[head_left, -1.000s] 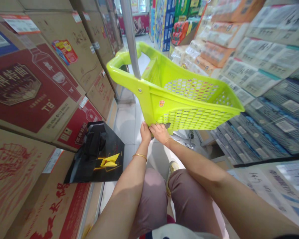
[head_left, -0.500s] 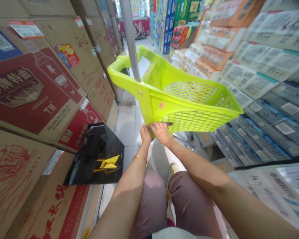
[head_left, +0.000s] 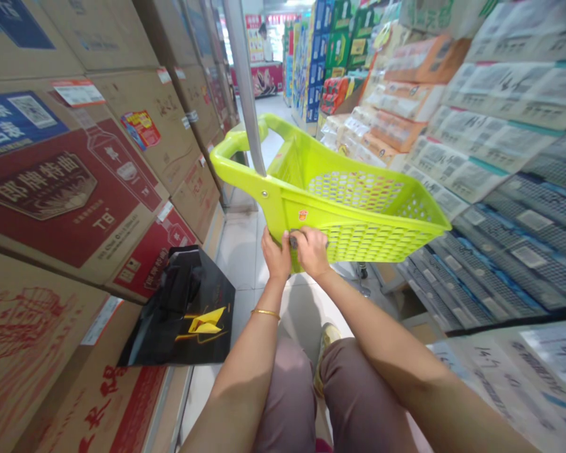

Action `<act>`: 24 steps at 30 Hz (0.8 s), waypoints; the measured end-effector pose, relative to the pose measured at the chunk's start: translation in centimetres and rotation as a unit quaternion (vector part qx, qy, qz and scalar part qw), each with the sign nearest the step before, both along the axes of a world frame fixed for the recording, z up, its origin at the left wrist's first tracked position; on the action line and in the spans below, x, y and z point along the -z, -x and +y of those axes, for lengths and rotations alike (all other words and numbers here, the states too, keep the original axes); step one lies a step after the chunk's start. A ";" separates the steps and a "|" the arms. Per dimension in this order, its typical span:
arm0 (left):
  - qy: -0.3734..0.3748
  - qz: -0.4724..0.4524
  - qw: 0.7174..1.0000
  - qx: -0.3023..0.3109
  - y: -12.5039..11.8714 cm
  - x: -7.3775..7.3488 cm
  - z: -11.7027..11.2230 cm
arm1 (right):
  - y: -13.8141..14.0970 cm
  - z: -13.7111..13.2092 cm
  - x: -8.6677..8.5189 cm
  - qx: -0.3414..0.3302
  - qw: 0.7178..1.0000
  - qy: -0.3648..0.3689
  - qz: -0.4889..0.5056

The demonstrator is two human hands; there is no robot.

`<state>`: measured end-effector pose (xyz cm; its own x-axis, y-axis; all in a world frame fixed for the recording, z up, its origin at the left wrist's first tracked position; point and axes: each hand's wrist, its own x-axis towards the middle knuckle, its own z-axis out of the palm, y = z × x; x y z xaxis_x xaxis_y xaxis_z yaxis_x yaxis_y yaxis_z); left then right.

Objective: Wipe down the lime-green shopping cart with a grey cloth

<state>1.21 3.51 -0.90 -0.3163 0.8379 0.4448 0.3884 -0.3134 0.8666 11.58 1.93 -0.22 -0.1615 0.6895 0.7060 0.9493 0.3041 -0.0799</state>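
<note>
A lime-green rolling shopping basket (head_left: 358,211) with a metal pull handle (head_left: 245,82) stands before me in the aisle. Low on its near end, my left hand (head_left: 277,257) grips the corner, thumb on the side wall. Close beside it, my right hand (head_left: 312,251) is closed with bent fingers against the same wall. A small dark grey thing (head_left: 293,241) shows at its fingertips; its kind is unclear. The inside of the basket that shows holds nothing visible.
A black bag (head_left: 207,289) with a yellow mark leans at the left by stacked cartons (head_left: 38,201). Wrapped packs (head_left: 490,138) are piled on the right. Tiled floor (head_left: 238,251) runs down the aisle, and a person (head_left: 266,45) is far back.
Both hands are higher on the basket's wall, and the dark grey thing shows more between them. The view has tilted up slightly, and the basket sits a little lower.
</note>
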 end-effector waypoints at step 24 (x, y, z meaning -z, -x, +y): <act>-0.009 0.052 0.999 -0.005 -1.1 0.3 1.2 | -0.5 1.2 -2.1 0.041 0.996 -0.056 0.064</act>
<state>2.32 4.68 -1.25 -0.2758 0.8264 0.4909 0.4793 -0.3245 0.8155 12.06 3.11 1.89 -0.0117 0.6130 0.7900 0.9557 0.2391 -0.1713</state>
